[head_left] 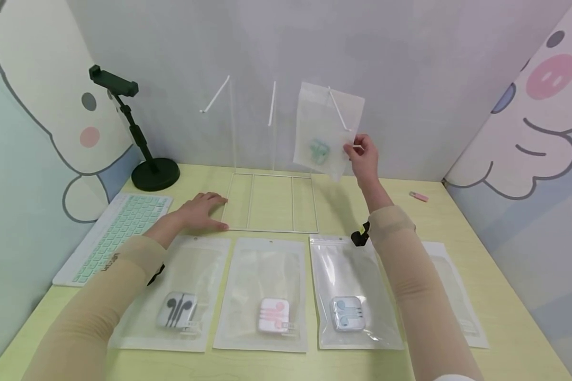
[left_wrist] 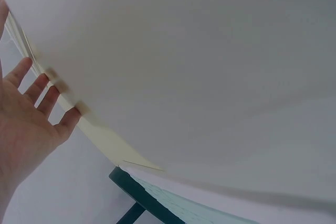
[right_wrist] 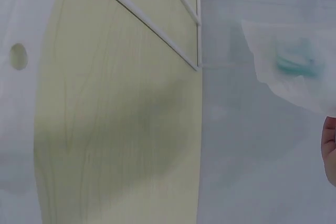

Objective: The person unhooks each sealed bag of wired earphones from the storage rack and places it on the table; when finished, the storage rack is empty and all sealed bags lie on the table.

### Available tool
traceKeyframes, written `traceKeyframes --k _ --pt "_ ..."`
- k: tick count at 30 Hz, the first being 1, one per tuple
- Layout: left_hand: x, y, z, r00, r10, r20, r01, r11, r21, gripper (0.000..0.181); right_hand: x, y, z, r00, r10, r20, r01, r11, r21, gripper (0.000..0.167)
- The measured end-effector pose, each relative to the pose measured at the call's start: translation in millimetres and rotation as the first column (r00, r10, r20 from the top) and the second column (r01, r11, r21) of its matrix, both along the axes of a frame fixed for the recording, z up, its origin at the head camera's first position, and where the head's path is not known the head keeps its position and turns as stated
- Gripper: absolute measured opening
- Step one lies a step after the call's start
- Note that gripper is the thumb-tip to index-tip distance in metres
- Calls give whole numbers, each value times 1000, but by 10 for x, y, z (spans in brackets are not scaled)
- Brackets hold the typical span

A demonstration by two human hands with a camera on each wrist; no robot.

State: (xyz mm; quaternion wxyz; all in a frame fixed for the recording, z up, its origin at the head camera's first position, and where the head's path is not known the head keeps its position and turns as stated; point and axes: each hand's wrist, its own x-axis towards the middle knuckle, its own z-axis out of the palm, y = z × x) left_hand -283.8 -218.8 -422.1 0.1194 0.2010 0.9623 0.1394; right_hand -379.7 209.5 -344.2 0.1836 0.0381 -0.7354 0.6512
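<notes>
A white wire rack (head_left: 273,174) with three hooks stands against the back wall. On its right hook hangs a translucent white zip bag (head_left: 310,119) with green earphones (head_left: 320,151) faintly visible inside. My right hand (head_left: 364,159) pinches the bag's right edge between thumb and fingers; in the right wrist view the bag's lower corner (right_wrist: 294,69) meets that hand at the frame edge. My left hand (head_left: 197,212) lies on the table with fingers extended, its fingertips and thumb touching the left side of the rack's base. The other two hooks carry nothing.
Zip bags of earphones lie in a row in front: black (head_left: 176,309), pink (head_left: 274,316), blue (head_left: 348,313), plus one bag (head_left: 457,291) partly under my right forearm. A mint keyboard (head_left: 119,233) and black phone stand (head_left: 154,173) are left; a pink flash drive (head_left: 418,196) right.
</notes>
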Motion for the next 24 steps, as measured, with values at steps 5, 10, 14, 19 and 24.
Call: traceKeyframes --k 5,10,14,19,24 --pt "-7 2 -6 1000 -3 -3 3 1000 3 90 150 2 112 1000 -9 -29 10 1000 27 13" --pt "-9 1 -7 1000 3 7 -3 1000 -7 90 272 20 208 998 1 -66 2 999 46 11" --pt "0 5 12 1000 8 15 -8 1000 -10 90 324 65 257 997 16 -81 -12 999 48 13" --pt "15 10 29 1000 3 13 -3 1000 -1 90 363 122 310 988 20 -151 -17 1000 25 23" --pt "7 9 20 1000 3 12 -3 1000 0 90 421 165 363 981 46 -189 -49 999 -13 31"
